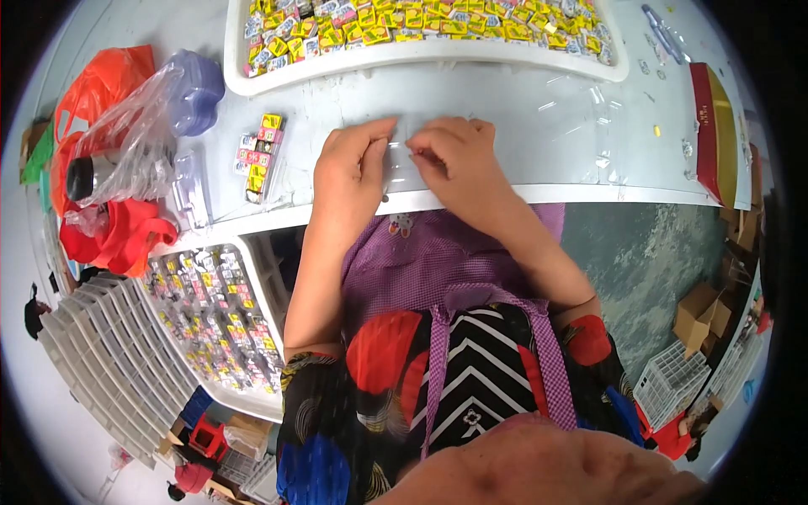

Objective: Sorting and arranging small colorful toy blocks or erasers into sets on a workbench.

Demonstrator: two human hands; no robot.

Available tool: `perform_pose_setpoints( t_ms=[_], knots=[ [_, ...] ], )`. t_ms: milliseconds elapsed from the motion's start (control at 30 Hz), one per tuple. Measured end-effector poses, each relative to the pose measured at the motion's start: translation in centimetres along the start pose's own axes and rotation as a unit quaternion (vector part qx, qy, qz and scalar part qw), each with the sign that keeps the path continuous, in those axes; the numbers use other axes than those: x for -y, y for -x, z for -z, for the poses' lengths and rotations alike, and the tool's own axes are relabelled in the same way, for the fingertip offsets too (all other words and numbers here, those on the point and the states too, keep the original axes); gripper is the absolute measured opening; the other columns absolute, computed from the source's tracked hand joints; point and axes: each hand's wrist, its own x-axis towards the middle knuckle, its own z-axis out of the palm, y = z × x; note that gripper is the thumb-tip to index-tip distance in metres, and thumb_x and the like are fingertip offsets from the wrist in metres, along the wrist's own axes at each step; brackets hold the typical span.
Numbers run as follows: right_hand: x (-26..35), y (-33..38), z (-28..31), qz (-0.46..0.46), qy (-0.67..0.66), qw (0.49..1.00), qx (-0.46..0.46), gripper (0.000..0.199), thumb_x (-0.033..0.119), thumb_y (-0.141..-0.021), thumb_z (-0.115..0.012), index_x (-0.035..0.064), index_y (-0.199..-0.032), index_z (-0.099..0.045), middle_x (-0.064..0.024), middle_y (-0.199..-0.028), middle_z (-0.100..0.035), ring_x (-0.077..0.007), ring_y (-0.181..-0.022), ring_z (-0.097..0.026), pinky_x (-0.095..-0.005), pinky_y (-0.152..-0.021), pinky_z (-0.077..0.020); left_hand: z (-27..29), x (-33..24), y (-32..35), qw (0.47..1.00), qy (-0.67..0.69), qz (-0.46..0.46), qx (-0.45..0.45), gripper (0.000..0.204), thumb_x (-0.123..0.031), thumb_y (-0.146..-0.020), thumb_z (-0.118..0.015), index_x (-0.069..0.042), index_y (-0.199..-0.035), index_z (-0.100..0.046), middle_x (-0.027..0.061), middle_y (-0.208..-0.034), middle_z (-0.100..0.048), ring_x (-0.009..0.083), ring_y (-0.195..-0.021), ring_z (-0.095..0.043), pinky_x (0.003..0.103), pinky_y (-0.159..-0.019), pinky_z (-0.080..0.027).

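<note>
In the head view, your left hand (pixel 349 172) and right hand (pixel 463 164) were at the near side of the pale table (pixel 530 156), fingertips facing each other across a small gap. In that gap lay what looked like a clear plastic piece (pixel 399 166), glinting, directly between your two grips. The fingers of both hands were curled inward; I cannot tell whether either grip was pinching the plastic or had released it. To the left of your left hand, well apart from it, a small block of yellow and pink boxes (pixel 259 160) lay on the table. On the far side, beyond both hands, stood a white tray (pixel 421 55) filled with small, mostly yellow packets (pixel 379 23). Well to the right, near the table's right end, was a red-and-gold object (pixel 707 130).
</note>
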Motion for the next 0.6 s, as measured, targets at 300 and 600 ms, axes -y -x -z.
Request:
perform_pose_setpoints(
  t_ms=[300,600],
  knots=[
    [-0.9,0.8,-0.9,0.081,0.095,0.990,-0.064,0.016,0.013,-0.074,-0.072,0.0126,-0.086,-0.061,-0.0002,-0.092,-0.057,-0.0239,-0.090,-0.051,-0.0400,-0.081,-0.0346,-0.1,0.8,0.6,0.997,-0.046,-0.048,0.034,0.021,0.001,-0.088,-0.058,-0.003,-0.107,-0.067,0.0121,-0.096,-0.066,0.0252,-0.089,-0.061,0.031,-0.078,-0.049],
    [-1.1,0.4,-0.1,0.110,0.064,0.992,-0.016,0.016,0.007,-0.074,-0.070,0.0082,-0.085,-0.059,-0.0048,-0.090,-0.053,-0.0272,-0.086,-0.049,-0.0398,-0.076,-0.0360,0.6,0.3,-1.0,0.995,-0.050,-0.070,0.052,0.022,0.004,-0.088,-0.055,-0.003,-0.106,-0.066,0.0135,-0.096,-0.065,0.0269,-0.088,-0.061,0.031,-0.078,-0.048]
  ],
)
